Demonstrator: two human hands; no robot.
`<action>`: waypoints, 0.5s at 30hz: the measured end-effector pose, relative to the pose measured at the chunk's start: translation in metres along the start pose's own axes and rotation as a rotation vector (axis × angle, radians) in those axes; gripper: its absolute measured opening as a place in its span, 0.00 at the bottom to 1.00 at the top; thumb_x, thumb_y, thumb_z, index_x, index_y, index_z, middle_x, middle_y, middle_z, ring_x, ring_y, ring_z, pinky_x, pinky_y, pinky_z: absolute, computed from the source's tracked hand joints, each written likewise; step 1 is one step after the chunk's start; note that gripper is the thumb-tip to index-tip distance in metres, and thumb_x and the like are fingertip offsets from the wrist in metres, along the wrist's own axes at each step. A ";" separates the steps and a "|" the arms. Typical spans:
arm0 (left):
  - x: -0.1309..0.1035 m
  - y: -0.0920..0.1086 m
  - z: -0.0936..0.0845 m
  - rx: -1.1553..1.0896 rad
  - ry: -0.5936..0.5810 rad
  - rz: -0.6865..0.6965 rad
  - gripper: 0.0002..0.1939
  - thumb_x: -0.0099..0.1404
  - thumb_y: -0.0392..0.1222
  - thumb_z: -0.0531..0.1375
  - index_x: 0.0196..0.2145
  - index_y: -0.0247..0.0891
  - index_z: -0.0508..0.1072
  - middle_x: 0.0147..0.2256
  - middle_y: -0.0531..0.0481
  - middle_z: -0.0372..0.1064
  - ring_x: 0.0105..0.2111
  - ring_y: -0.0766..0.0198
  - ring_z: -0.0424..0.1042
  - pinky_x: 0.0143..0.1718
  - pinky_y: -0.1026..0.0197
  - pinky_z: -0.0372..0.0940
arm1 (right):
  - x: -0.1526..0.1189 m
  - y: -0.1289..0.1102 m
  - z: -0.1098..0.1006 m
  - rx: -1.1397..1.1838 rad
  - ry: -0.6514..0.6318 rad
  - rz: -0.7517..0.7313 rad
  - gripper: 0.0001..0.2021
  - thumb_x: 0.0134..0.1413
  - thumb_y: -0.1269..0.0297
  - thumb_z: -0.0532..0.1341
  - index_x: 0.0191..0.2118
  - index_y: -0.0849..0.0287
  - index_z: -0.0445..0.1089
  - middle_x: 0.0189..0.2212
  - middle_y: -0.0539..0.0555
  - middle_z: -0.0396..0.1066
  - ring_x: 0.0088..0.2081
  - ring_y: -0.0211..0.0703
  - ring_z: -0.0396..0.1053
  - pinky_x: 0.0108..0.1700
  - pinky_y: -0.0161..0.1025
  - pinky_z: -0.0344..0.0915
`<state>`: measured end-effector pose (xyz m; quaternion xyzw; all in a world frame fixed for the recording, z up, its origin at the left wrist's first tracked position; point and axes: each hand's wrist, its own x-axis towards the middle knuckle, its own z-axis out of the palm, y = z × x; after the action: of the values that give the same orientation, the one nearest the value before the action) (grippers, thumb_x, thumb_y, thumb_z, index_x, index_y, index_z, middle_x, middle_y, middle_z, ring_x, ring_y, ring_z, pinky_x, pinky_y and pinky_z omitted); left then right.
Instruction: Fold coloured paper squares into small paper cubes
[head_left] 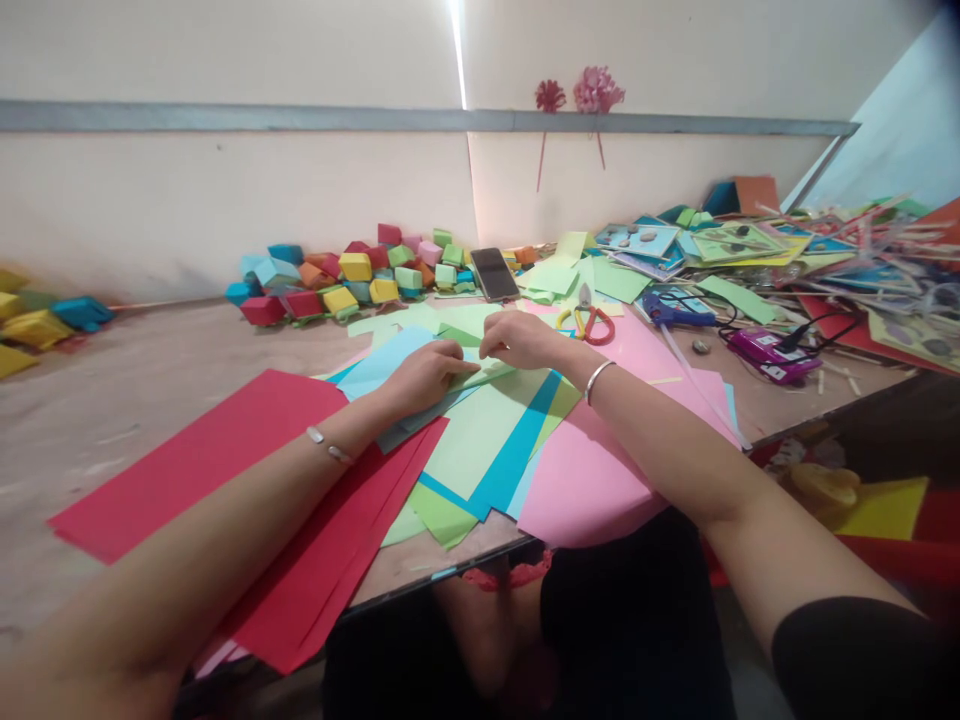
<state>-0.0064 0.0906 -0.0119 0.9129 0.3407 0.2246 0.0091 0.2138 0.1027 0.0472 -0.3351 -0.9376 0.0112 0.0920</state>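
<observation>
Near the middle of the table, my left hand rests on a light green paper piece, its fingers pressed together at the paper's edge. My right hand is just beside it, fingertips pinched on the same piece. Beneath both hands lie layered sheets: light blue paper, a pale green sheet and a blue sheet. Red sheets spread under my left forearm, and pink paper lies under my right forearm.
Scissors with red and yellow handles lie beyond my right hand. A phone stands near small folded paper boxes. On the right are a blue glue gun, a purple device and piled cards. The table's front edge is close.
</observation>
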 end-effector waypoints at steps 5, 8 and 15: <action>0.000 -0.001 0.001 -0.018 -0.002 -0.014 0.19 0.66 0.35 0.51 0.41 0.40 0.83 0.34 0.43 0.73 0.34 0.59 0.69 0.37 0.58 0.64 | -0.005 -0.016 -0.012 -0.069 -0.132 -0.085 0.20 0.57 0.78 0.56 0.46 0.53 0.80 0.40 0.57 0.73 0.40 0.42 0.67 0.34 0.36 0.54; 0.001 0.000 0.000 -0.014 -0.016 -0.026 0.19 0.66 0.36 0.51 0.40 0.40 0.83 0.35 0.43 0.73 0.35 0.59 0.69 0.38 0.58 0.64 | -0.007 -0.021 -0.019 -0.117 -0.217 -0.080 0.21 0.57 0.78 0.56 0.48 0.53 0.79 0.42 0.58 0.73 0.40 0.42 0.68 0.33 0.36 0.53; 0.002 0.000 -0.004 -0.033 -0.067 -0.070 0.18 0.66 0.39 0.52 0.41 0.43 0.83 0.36 0.45 0.72 0.35 0.60 0.70 0.38 0.59 0.65 | -0.008 -0.023 -0.020 -0.145 -0.275 -0.056 0.22 0.59 0.75 0.56 0.55 0.50 0.75 0.47 0.59 0.73 0.42 0.43 0.69 0.33 0.36 0.53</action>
<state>-0.0064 0.0914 -0.0072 0.9072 0.3681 0.1992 0.0434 0.2089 0.0794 0.0678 -0.3098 -0.9487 -0.0133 -0.0616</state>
